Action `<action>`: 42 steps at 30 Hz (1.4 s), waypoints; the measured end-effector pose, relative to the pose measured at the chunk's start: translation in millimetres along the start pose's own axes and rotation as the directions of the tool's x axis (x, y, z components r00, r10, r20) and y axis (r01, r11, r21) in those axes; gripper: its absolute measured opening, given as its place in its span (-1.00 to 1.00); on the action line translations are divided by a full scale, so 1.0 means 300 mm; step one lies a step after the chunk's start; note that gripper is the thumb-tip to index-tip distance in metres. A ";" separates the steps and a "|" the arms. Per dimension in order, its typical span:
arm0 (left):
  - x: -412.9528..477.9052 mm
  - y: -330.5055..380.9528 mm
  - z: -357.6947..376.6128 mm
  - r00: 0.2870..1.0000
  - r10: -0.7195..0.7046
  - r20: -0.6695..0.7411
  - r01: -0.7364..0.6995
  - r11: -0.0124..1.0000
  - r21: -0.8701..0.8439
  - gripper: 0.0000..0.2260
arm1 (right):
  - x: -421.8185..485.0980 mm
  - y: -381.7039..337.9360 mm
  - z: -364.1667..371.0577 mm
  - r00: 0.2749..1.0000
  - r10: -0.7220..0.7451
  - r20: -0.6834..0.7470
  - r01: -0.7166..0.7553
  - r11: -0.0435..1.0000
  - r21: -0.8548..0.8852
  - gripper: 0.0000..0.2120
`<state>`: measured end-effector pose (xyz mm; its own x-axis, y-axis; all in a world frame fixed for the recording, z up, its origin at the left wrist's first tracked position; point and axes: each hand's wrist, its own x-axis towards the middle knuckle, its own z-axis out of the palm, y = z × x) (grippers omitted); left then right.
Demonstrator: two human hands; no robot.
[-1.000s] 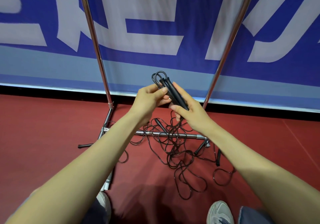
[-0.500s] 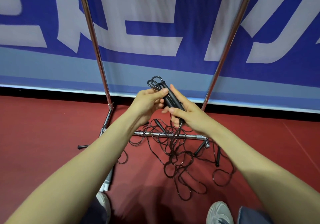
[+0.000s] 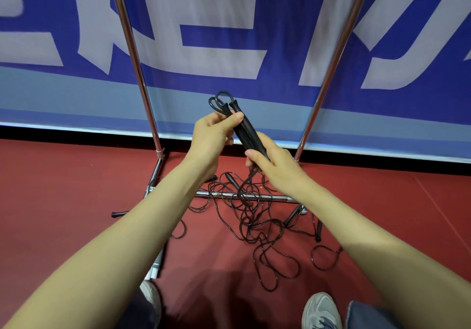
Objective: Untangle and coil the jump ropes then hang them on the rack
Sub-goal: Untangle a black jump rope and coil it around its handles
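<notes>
**While both hands hold one pair of handles: jump rope stock, head camera**

As I log this from the remote desk, one view is on file, the head view.

- Item 1, left hand (image 3: pixel 211 140): thumb and fingers pinch the upper part of the paired black handles (image 3: pixel 246 129), which slant between the two hands with the top end to the left.
- Item 2, right hand (image 3: pixel 275 165): fingers curled round the lower end of the same handles.
- Item 3, cord loops (image 3: pixel 219 101): small black loops standing above the handle tops, in front of the blue banner (image 3: pixel 216 22).
- Item 4, tangle of ropes (image 3: pixel 254 221): thin black cord heaped on the red floor (image 3: pixel 63 188), lying across the base bar (image 3: pixel 270 196) of the rack (image 3: pixel 135 68). Strands run up from it to the right hand. One loose handle (image 3: pixel 293 217) and a second loose handle (image 3: pixel 318 230) lie at its right edge.
- Item 5, rack: two chrome uprights rise out of frame, one on either side of the hands.
- Item 6, grey shoe (image 3: pixel 321 308): at the bottom edge.
</notes>
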<state>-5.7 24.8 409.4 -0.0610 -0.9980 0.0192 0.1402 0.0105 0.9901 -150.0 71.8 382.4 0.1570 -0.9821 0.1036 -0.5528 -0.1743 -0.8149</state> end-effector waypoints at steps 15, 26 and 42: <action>-0.049 -0.110 -0.055 0.810 -0.224 0.541 0.002 0.925 0.380 -0.76 | 0.042 0.003 -0.102 0.972 0.012 -0.235 0.077 0.928 0.365 -0.49; 0.038 -0.085 -0.221 0.828 -0.280 0.485 0.151 0.945 0.289 -0.94 | -0.027 -0.008 -0.106 0.964 -0.125 0.234 0.138 0.990 -0.039 -0.51; -0.024 -0.063 -0.095 0.911 -0.231 0.342 -0.038 0.778 0.627 -0.83 | -0.017 0.006 -0.063 0.839 0.226 0.496 -0.001 0.911 -0.413 -0.70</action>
<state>20.3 30.1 386.5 -0.4261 -0.8898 -0.1633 -0.5079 0.0859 0.8571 -167.3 75.3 391.0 0.4127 -0.8279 -0.3799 -0.8414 -0.1868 -0.5071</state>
